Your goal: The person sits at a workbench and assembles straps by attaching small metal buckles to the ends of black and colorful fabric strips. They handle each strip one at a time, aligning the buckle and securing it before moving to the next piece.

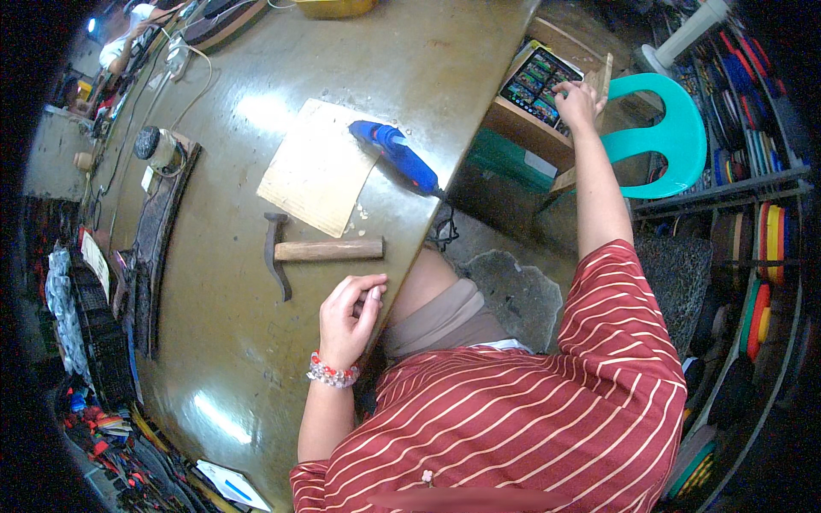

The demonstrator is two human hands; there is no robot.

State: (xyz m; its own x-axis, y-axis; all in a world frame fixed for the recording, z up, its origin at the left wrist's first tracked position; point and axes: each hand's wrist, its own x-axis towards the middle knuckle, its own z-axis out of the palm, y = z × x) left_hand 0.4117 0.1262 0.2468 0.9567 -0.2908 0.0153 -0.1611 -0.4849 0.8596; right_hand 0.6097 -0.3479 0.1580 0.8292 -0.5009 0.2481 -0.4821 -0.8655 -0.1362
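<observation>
My left hand [348, 318] rests at the table edge, its fingers curled in and the thumb lying against them; I see nothing in it. A beaded bracelet circles that wrist. Just beyond it lies a hammer [329, 249] with a wooden handle and a dark metal head. My right hand [578, 104] reaches out to the right over a tablet [539, 85] with a lit screen, which lies in a wooden drawer [532, 130]. Its index finger is stretched to the screen, and the other fingers hang apart, holding nothing.
A blue glue gun [398, 156] lies partly over a beige sheet [312, 171] on the table [222, 282]. A teal plastic chair [684, 128] stands beyond the drawer. Shelves at right hold coloured sheets. A dark plank [162, 265] and cables line the left; another person [124, 47] is far left.
</observation>
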